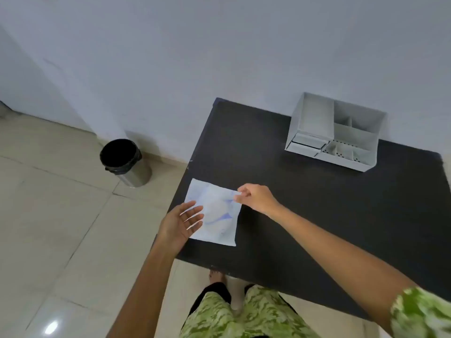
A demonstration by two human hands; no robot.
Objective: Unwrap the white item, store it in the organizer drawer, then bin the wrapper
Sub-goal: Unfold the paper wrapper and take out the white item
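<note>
A flat white packet with pale blue print, the wrapped white item [217, 211], lies near the front left corner of the black table [305, 215]. My right hand [256, 197] pinches the packet's upper right corner between thumb and fingers. My left hand [181, 222] is open with fingers spread, its fingertips over the packet's left edge. The white organizer [335, 132] stands at the back right of the table, with open compartments on top and small drawers at its lower front. A steel bin with a black liner [124, 162] stands on the floor to the left of the table.
A grey-white wall runs behind the table and the bin. Beige floor tiles [61, 228] spread to the left. My legs in green patterned clothing and a bare foot show below the table's front edge.
</note>
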